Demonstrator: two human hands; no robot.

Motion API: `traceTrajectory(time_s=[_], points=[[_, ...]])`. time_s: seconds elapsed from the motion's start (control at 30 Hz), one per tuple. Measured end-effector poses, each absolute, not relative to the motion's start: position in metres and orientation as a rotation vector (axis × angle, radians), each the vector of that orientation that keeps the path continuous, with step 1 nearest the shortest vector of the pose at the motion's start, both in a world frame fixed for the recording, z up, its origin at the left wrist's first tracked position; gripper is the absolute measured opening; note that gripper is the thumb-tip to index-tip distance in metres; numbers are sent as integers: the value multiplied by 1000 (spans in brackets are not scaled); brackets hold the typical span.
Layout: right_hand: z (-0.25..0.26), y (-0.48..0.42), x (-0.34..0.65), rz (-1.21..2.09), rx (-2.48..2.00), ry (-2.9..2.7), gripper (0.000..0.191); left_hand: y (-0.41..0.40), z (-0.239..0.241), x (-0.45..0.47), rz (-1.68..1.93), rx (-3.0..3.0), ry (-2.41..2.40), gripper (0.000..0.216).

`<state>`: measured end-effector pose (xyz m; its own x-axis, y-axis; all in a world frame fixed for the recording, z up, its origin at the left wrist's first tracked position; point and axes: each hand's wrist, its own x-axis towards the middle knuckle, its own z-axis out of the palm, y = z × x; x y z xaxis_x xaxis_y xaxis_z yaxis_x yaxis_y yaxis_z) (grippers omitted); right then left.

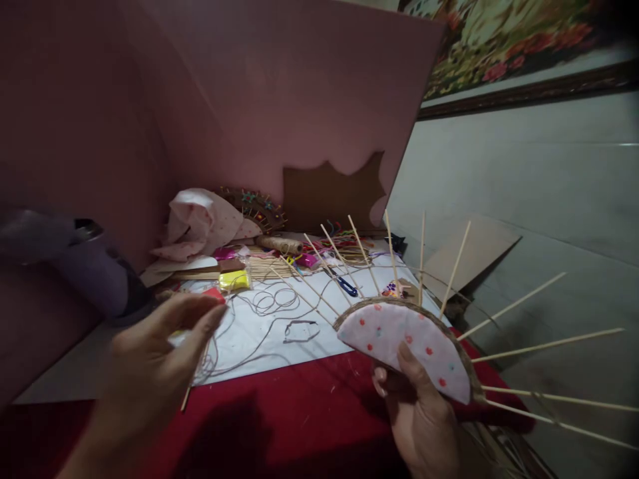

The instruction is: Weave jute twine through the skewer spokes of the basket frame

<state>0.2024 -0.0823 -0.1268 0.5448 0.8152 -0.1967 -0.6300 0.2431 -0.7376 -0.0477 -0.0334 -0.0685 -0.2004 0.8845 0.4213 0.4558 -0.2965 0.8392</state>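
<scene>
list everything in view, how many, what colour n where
spotted half-round: 1, white with red and teal, right hand
thin sticks: about twelve, tan, fanning from it
scissors: 1, dark-blue handle, white sheet
white sheet: 1, white, centre
red cloth: 1, red, front
cord: count unclear, brown, across sheet
packets: several, yellow and magenta, sheet's back
twine roll: 1, tan, back
spotted cloth: 1, pinkish white, back left
cut-out board: 1, brown, against panel
panel: 1, pink, behind
bottle: 1, purple, far left
picture: 1, multicoloured, upper right
wall: 1, pale grey, right
left hand: 1, bare, left, grip unclear
right hand: 1, bare, lower right
</scene>
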Motion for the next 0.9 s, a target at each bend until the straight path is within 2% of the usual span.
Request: traceTrajectory(time_s=[0.17,0.33,0.63,0.9], points=[[-124,-84,197,1014,-830,-297,23,-29,-74,20,1404,1639,1136,19],[-125,-83,196,1023,-821,-269,24,-24,-80,32,1263,1647,1186,15],[-128,-84,194,1057,-849,-323,17,-20,-78,34,1371,1907,1226,13],[-127,-83,189,1073,-814,-213,27,-19,-82,32,1451,1981,1276,13]])
